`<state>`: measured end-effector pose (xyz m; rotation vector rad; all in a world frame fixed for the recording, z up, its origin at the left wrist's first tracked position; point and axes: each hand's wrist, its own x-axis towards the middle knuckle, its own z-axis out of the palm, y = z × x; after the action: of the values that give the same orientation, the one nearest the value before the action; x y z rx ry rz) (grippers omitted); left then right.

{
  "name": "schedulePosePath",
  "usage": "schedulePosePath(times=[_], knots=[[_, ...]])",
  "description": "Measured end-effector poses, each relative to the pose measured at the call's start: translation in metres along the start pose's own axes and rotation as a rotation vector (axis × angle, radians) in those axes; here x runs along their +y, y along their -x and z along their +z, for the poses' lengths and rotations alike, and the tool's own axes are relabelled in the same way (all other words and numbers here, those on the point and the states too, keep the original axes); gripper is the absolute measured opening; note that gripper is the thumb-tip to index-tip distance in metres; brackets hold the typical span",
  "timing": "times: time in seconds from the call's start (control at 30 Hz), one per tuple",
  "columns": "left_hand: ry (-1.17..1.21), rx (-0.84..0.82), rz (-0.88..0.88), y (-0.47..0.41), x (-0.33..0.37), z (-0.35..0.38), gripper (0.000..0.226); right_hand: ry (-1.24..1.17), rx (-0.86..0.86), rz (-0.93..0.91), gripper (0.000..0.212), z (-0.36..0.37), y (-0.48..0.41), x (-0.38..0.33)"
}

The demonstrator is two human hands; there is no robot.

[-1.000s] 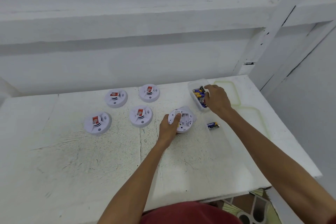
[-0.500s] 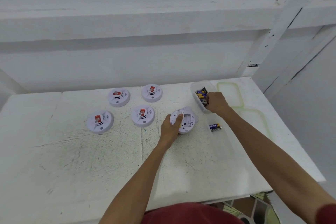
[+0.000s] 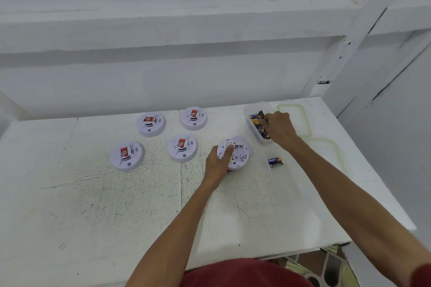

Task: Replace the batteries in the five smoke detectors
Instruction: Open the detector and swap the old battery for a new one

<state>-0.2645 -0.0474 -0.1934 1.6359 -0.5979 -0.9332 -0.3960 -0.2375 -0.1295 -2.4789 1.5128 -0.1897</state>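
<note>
Four white smoke detectors lie face up with red stickers: far left, back left, back middle and centre. A fifth smoke detector lies face down with its battery compartment open and looking empty. My left hand grips its left rim, thumb across the back. My right hand is inside a clear plastic box of batteries, fingers curled down around a battery. Two loose batteries lie to the right of the open detector.
Two clear lids with green seals lie on the white table, one behind my right hand and one beside my forearm. A white wall runs along the back. The table's right edge drops to the floor.
My right hand has shifted from the far end of the battery box toward its near end, fingers still in the batteries. My left hand stays on the open detector.
</note>
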Motion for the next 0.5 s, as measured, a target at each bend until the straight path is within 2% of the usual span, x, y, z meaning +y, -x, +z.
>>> schedulePosePath(times=[0.1, 0.23, 0.33, 0.5], knots=[[0.007, -0.004, 0.002, 0.0, 0.0, 0.0, 0.028, -0.062, 0.023, 0.047, 0.044, -0.003, 0.005, -0.006], [-0.006, -0.004, 0.002, -0.003, -0.002, 0.0, 0.028, -0.271, 0.125, 0.016, 0.023, -0.01, 0.012, -0.018], [-0.036, -0.002, 0.004, -0.002, -0.002, 0.001, 0.028, -0.355, 0.184, -0.022, 0.019, -0.012, 0.014, -0.028], [-0.053, 0.0, 0.0, -0.003, -0.003, 0.002, 0.025, -0.339, 0.12, -0.085, 0.023, -0.006, 0.029, -0.053]])
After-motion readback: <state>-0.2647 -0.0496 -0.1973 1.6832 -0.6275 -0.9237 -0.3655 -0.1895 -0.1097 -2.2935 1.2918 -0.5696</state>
